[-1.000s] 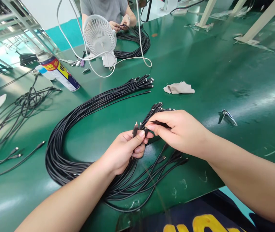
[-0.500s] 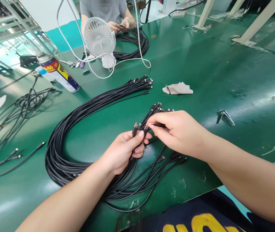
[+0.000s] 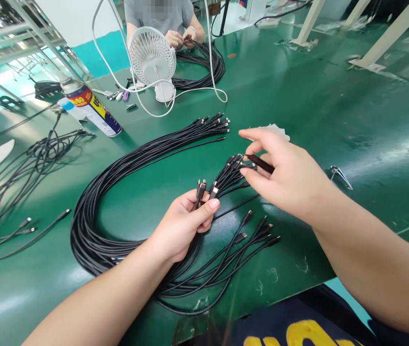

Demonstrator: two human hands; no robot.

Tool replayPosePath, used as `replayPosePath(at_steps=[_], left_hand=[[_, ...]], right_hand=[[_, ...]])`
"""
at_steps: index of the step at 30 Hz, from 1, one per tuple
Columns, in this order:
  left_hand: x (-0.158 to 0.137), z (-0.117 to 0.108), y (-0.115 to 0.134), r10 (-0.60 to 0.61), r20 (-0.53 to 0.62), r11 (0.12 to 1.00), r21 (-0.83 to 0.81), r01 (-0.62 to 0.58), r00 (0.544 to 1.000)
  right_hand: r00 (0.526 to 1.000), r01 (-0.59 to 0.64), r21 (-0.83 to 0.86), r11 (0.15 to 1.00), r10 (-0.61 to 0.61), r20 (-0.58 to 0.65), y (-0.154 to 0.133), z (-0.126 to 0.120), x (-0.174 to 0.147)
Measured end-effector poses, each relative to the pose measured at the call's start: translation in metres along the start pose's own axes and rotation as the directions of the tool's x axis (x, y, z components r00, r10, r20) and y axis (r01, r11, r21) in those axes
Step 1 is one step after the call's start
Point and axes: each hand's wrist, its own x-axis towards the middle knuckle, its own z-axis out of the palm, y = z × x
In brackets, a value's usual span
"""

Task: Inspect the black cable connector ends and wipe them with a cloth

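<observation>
green desk (image 3: 334,105) fills almost the whole frame. at the centre, the left hand (image 3: 181,226) is clenched around a few black cable ends (image 3: 204,188), their plugs pointing up. just right of it, the right hand (image 3: 291,178) is raised above the desk and pinches one black plug (image 3: 260,164) between the fingers. a big loop of black cables (image 3: 89,226) lies at the lower left. a white fan (image 3: 152,55) and a spray can (image 3: 91,108) are at the upper left.

Bright overhead glare, wide-angle edge distortion.
</observation>
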Motion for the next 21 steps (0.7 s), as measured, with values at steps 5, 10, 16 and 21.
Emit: replayPosePath(at_steps=[5,10,16,21], left_hand=[[-0.001,0.004,-0.001,0.050,-0.093,0.999,0.025,-0.048,0.994],[-0.001,0.006,-0.002,0.060,-0.121,0.998,0.010,-0.060,0.991],[-0.002,0.008,-0.002,0.077,-0.132,0.997,0.004,-0.077,0.988],[-0.001,0.008,-0.003,0.087,-0.147,0.996,-0.008,-0.089,0.985]], right_hand=[[0.987,0.118,-0.079,0.990,-0.109,0.119,-0.006,0.008,-0.012],[0.938,0.327,-0.274,0.905,-0.276,0.208,-0.018,0.022,-0.030],[0.904,0.428,-0.384,0.818,-0.392,0.173,-0.021,0.029,-0.035],[0.895,0.444,-0.433,0.785,-0.410,0.175,-0.022,0.029,-0.035]])
